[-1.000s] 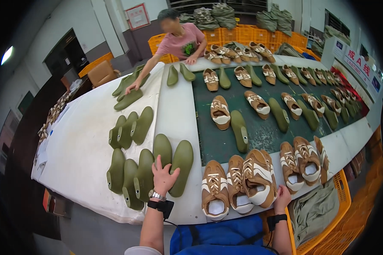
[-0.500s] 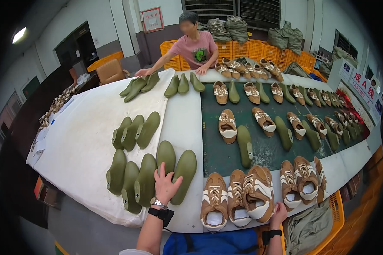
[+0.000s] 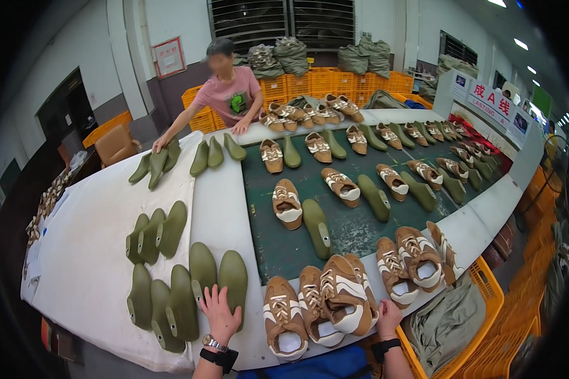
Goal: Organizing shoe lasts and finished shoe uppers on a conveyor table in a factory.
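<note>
My left hand (image 3: 222, 317) is spread open over the lower ends of two green shoe lasts, the left one (image 3: 203, 268) and the right one (image 3: 233, 284), with its fingertips touching them. More green lasts (image 3: 182, 303) lie just left of it on the white cloth. My right hand (image 3: 389, 318) has its fingers curled in, close against the heel side of a brown-and-white sneaker (image 3: 344, 295) in the near row. Whatever those fingers may hold is hidden. To the left of that shoe sits another laced sneaker (image 3: 284, 319) with its toe pointing away from me.
Sneakers and green lasts alternate in rows on a dark green belt (image 3: 269, 243). Across the table a person in a pink shirt (image 3: 234, 95) has a hand on some lasts (image 3: 157, 165). An orange crate (image 3: 487, 309) with grey-green cloth stands at the near right edge.
My view has turned right, so the scene sits further left. My left hand still lies over the same lasts, its fingers now lower on them. My right hand stays beside the sneakers.
</note>
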